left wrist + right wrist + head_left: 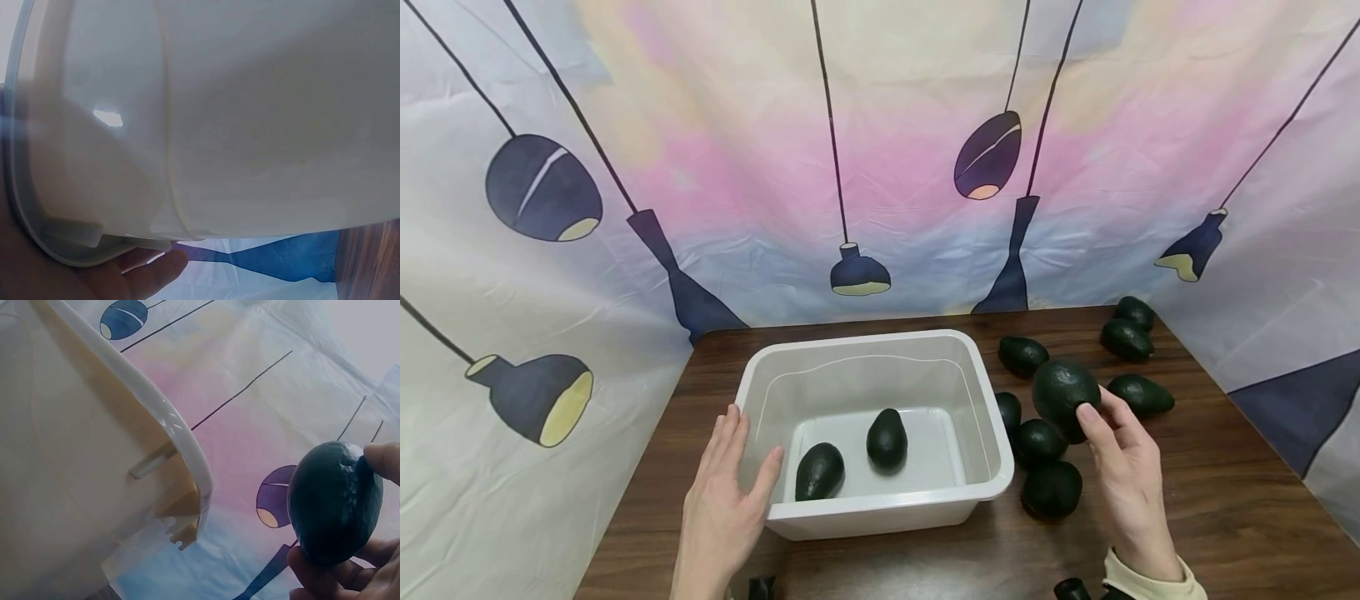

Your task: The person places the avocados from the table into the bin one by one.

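A dark green avocado is pinched between the thumb and fingers of my right hand, raised over other avocados right of the white tub. The right wrist view shows the same avocado with fingertips at its ends. My left hand rests on the tub's left rim, fingers straight along the outside and thumb over the near corner. In the left wrist view, fingers show beneath the rim. Two avocados lie inside the tub: one near the front, another by the middle.
Several avocados lie right of the tub, among them a near one, a far one and one farther right. The brown wooden table meets a lamp-printed cloth backdrop behind. Small black objects sit at the front edge.
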The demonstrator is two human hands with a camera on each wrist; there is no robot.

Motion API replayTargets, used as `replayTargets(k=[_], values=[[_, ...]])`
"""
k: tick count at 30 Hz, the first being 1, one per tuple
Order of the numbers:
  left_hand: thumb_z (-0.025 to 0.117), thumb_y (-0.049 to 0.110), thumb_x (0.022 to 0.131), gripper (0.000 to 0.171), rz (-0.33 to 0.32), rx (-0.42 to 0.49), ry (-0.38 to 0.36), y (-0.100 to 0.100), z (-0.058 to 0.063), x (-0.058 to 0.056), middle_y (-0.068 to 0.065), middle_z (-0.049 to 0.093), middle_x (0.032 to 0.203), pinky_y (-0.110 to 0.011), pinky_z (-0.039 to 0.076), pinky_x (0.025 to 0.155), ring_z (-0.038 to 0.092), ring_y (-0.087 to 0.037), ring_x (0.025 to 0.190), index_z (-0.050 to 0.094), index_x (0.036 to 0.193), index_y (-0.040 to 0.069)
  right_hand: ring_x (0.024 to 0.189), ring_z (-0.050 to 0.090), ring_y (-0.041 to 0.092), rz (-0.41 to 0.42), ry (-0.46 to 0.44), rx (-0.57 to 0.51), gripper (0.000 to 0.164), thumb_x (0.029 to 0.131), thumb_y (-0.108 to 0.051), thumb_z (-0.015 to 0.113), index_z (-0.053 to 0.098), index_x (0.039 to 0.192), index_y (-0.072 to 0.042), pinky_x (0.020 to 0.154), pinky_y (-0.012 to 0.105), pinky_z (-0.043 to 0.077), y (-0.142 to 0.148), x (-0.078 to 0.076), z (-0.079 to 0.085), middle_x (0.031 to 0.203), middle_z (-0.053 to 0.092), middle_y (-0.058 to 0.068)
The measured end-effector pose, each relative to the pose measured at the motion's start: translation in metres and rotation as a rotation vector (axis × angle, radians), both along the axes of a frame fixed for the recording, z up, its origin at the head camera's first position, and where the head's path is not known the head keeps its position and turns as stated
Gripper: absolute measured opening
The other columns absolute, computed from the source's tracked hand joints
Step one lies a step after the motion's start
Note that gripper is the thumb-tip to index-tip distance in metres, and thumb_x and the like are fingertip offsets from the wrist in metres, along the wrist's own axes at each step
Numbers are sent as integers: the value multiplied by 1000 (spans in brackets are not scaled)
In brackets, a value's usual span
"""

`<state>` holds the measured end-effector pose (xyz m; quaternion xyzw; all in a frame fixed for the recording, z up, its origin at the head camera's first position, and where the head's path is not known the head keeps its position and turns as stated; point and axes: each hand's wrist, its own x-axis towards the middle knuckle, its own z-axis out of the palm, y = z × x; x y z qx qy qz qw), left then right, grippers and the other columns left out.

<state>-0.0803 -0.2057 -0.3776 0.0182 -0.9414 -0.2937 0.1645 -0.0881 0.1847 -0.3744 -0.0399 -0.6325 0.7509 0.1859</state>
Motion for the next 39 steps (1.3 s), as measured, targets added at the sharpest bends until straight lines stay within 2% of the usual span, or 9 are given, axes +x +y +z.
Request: replayTargets(k=[4, 11, 17, 22, 26, 31, 35, 39], values=[[59, 43, 95, 70, 0, -1, 3, 0, 0, 0, -11, 29, 157, -59, 27, 108, 23, -31, 145, 42, 144, -3, 104, 54, 16, -29, -12, 64, 36, 97, -7, 59, 57, 132, -1, 86, 20, 44, -4, -1, 0, 114, 60, 7], [59, 44, 95, 70, -1, 3, 14, 1, -1, -1, -10, 30, 156, -59, 28, 109, 25, -32, 144, 43, 144, -3, 104, 57, 17, 28, 4, 151, 44, 92, -3, 65, 55, 136, -6, 80, 18, 51, -12, -3, -1, 129, 57, 9], [58, 45, 95, 70, -2, 5, 2, 1, -1, 0, -10, 29, 157, -59, 28, 109, 23, -30, 145, 42, 144, -3, 100, 54, 19, 17, 22, 291, 49, 89, -3, 70, 57, 136, -10, 80, 17, 48, -21, -4, -1, 119, 59, 9], [59, 44, 96, 69, 0, 2, 0, 0, 0, 0, -10, 28, 157, -58, 27, 109, 22, -30, 145, 42, 144, -3, 98, 53, 17, -7, 56, 414, 53, 86, -6, 74, 59, 135, -19, 80, 19, 45, -27, -6, -3, 116, 61, 3], [60, 42, 95, 69, -3, 3, 1, 0, 0, 0, -10, 29, 157, -59, 27, 109, 22, -30, 145, 42, 144, -3, 101, 55, 16, 10, 80, 446, 57, 82, -7, 78, 59, 133, -23, 82, 19, 46, -32, -7, -5, 120, 62, -1], [61, 41, 95, 68, -4, 3, 10, 0, 0, 0, -10, 30, 156, -59, 28, 108, 23, -30, 145, 43, 144, -3, 104, 61, 16, 71, 91, 428, 60, 79, -10, 82, 58, 133, -24, 83, 21, 51, -38, -8, -7, 127, 59, -2], [60, 42, 95, 68, 0, 1, 14, 0, -1, 0, -10, 30, 156, -59, 28, 108, 23, -30, 145, 43, 144, -2, 106, 60, 14, 95, 101, 448, 61, 76, -14, 85, 59, 131, -27, 84, 22, 51, -44, -9, -8, 128, 59, -7], [61, 41, 95, 68, 2, 1, 15, 0, -1, -1, -10, 30, 156, -59, 28, 108, 23, -30, 145, 43, 144, -2, 108, 59, 14, 111, 165, 495, 64, 73, -14, 87, 60, 130, -21, 86, 21, 48, -49, -10, -9, 128, 59, -6]])
